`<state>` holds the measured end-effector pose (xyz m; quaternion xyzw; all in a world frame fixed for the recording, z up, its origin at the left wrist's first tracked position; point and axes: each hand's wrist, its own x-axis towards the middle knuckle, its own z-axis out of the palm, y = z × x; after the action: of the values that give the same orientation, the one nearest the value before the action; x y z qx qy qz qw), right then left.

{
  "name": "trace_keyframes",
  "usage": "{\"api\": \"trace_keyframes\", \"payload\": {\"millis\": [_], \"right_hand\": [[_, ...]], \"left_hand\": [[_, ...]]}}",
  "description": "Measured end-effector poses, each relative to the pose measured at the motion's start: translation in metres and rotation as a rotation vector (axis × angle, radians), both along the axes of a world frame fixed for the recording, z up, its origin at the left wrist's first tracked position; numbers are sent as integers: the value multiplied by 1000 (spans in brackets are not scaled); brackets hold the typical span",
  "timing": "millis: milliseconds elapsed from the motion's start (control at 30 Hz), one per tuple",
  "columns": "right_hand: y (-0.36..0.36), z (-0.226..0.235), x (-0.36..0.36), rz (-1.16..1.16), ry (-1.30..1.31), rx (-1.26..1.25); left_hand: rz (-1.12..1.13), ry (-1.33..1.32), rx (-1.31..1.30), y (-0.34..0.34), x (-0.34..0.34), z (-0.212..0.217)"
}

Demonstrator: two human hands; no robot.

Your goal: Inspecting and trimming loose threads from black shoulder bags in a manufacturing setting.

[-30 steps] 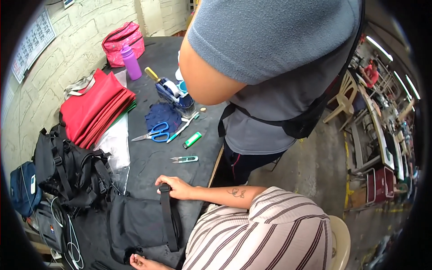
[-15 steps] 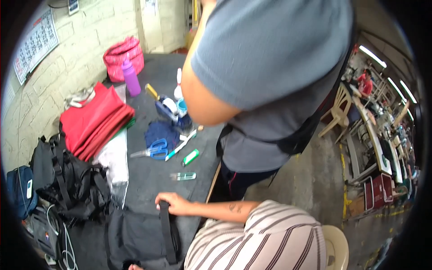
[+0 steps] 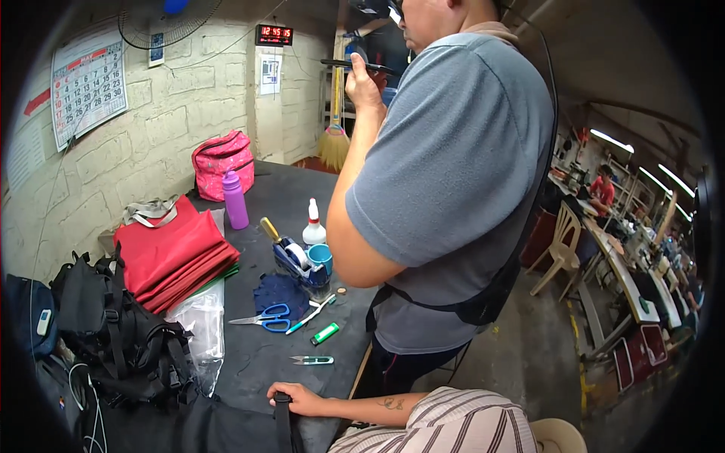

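Note:
My right hand (image 3: pixel 294 400) closes around a black strap (image 3: pixel 283 419) at the upper edge of a black fabric bag (image 3: pixel 204 426). The bag lies on the dark table and runs out of the picture at the bottom. My left hand is not in view. Beyond my right hand lie thread snips (image 3: pixel 313 361) with a pale green grip and a small green and white item (image 3: pixel 325 334). Farther off are scissors (image 3: pixel 273 318) with blue handles, a slim white and teal tool (image 3: pixel 311 314) and a bunched dark blue cloth (image 3: pixel 281 293).
A person in a grey shirt (image 3: pixel 453 151) stands at the table's right side, holding a dark flat device (image 3: pixel 355 65). Red folded fabric (image 3: pixel 174 257), clear plastic (image 3: pixel 200 325) and a black backpack (image 3: pixel 113 325) fill the left. Behind stand a purple bottle (image 3: pixel 235 202), pink bag (image 3: pixel 223 164) and tape dispenser (image 3: pixel 298 260).
The view has tipped upward, so the table things sit lower in the picture. Fingertips at the lower edge have left view. My right hand still grips the strap.

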<state>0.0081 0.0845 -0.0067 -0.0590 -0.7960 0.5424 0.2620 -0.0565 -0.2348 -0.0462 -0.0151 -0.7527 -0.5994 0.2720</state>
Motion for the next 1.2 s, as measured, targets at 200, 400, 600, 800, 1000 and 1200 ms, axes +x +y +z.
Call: {"api": "trace_keyframes", "payload": {"millis": [200, 400, 600, 800, 1000, 1200], "right_hand": [[3, -1, -1, -3, -19, -1], [2, 0, 0, -12, -7, 6], [0, -4, -3, 18, -67, -21], [3, 5, 0, -3, -134, -98], [-1, 6, 2, -14, -58, -218], [-6, -5, 5, -36, -16, -282]], "left_hand": [[13, 2, 29, 7, 2, 5], [59, -31, -116, 9, 5, 16], [120, -53, -229, 13, 15, 45], [117, -43, -148, 16, 9, 40], [127, 19, -321, 17, 10, 44], [72, -32, -23, 12, 13, 41]]}}
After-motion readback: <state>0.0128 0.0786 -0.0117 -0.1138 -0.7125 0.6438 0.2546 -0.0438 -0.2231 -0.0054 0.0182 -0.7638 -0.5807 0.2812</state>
